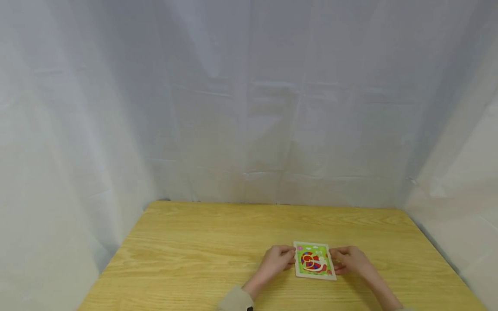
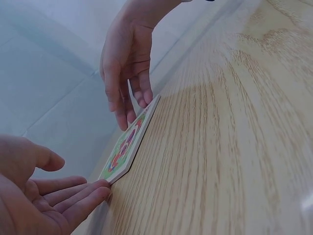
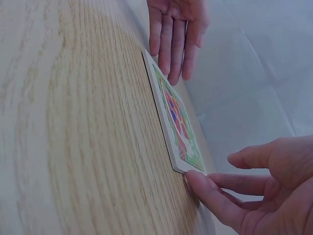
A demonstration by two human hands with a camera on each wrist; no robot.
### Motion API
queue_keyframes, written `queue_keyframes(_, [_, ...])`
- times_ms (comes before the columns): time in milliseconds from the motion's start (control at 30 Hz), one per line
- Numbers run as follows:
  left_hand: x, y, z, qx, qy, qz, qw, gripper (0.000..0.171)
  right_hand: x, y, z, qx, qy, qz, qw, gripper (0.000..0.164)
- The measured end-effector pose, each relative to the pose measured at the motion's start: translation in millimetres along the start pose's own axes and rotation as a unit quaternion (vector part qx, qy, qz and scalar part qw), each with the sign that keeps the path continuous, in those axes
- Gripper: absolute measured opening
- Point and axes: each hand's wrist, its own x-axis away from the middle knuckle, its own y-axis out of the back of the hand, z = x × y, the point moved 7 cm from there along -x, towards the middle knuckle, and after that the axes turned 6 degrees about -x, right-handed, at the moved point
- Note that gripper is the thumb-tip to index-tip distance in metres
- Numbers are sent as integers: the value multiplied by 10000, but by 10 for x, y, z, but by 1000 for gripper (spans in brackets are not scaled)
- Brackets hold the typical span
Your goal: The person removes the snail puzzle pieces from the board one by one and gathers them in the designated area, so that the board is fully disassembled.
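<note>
A flat wooden picture puzzle (image 1: 314,261) with a pale frame lies on the table. Its picture is a snail in red, blue and white on green. At its left edge is my left hand (image 1: 275,260), fingertips right at the frame. My right hand (image 1: 350,260) is at the opposite edge in the same way. In the left wrist view the left hand (image 2: 44,200) has its fingers extended to the puzzle's side, thumb apart. The right wrist view has the right hand (image 3: 269,188) touching the puzzle's (image 3: 176,117) near corner, its thumb raised off the frame.
The wood-grain table (image 1: 186,255) extends to the left of the hands and behind the puzzle. Pale hanging sheeting (image 1: 249,108) closes off the back and both sides of the table.
</note>
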Motion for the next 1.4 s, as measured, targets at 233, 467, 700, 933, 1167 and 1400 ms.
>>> queue_keyframes(233, [29,55,3,-76,-42,-27,10000,31,-12,-54,6,-39,-19,6,10000,37])
queue_keyframes(467, [44,105,41,-158,10,-16,9999,32,-9,-109,18,-81,94,80,9999,39])
queue_keyframes(700, [75,158,46,-107,41,41,9999,34,-6,-170,39,-110,205,248,9994,42])
queue_keyframes(933, [97,193,65,-89,-7,78,9999,36,10,-225,61,-248,283,408,9985,44])
queue_keyframes(1167, [127,230,74,-60,23,127,9999,36,13,-271,76,-228,234,407,9986,42])
queue_keyframes(1400, [161,272,56,-136,15,88,9999,35,24,-310,102,-223,260,418,9985,41])
